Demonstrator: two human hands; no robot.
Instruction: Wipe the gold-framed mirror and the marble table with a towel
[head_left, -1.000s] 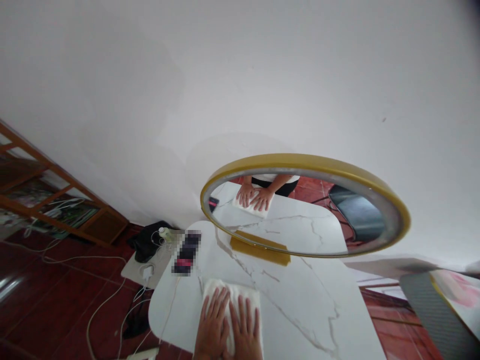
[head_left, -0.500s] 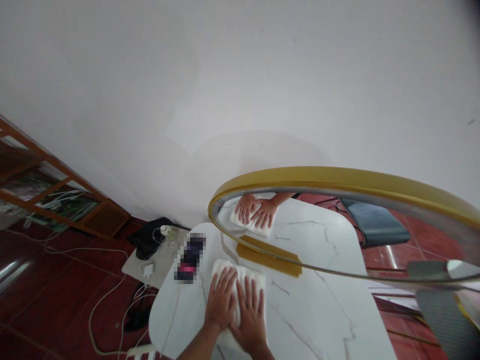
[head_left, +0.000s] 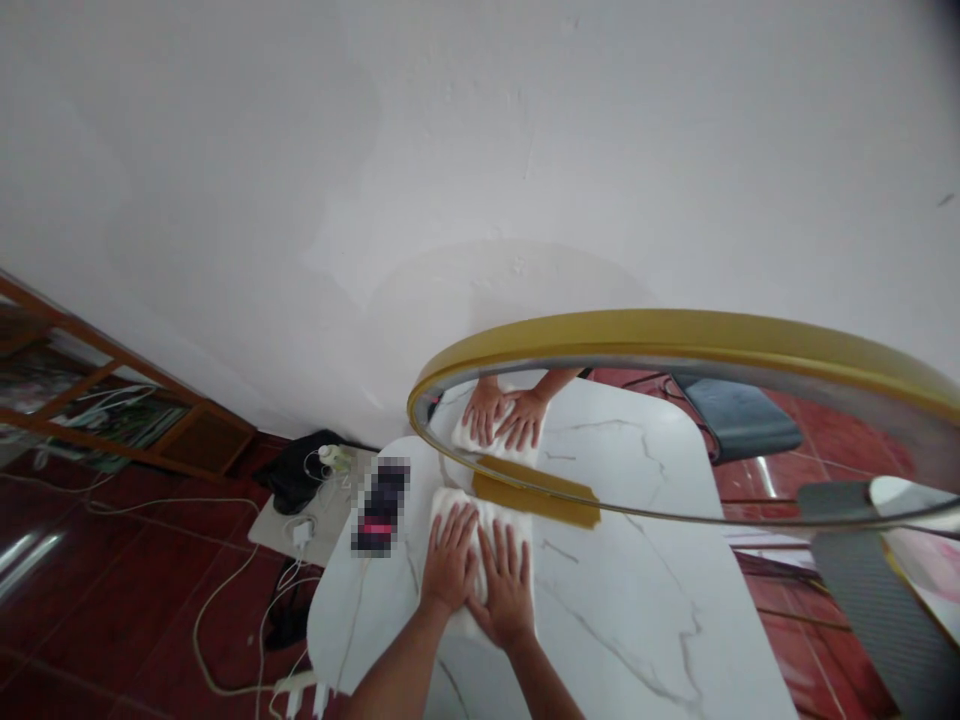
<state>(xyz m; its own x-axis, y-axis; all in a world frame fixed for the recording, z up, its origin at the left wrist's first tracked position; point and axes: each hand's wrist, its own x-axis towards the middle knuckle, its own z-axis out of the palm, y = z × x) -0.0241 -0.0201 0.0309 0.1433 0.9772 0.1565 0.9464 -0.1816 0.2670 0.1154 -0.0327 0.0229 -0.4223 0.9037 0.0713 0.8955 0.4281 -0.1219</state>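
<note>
From my head view, my left hand (head_left: pixel 450 562) and right hand (head_left: pixel 507 588) lie flat, fingers spread, pressed side by side on the cloth (head_left: pixel 487 507), gripping nothing. The cloth lies on the table (head_left: pixel 645 620), just before the mirror (head_left: pixel 675 336), beside the phone (head_left: pixel 381 505).

Your one camera rides on your head, looking forward and down from above the near edge of the white marble table (head_left: pixel 645 630). It sits close over your left hand (head_left: pixel 450 560) and right hand (head_left: pixel 508 590), low in the picture, forearms entering from the bottom edge. The tilted view faces the white wall (head_left: pixel 480 150), which fills the upper half. The gold-rimmed round mirror (head_left: pixel 675 440) ahead shows the same hands from the opposite side. The red floor (head_left: pixel 112 600) runs off left.
</note>
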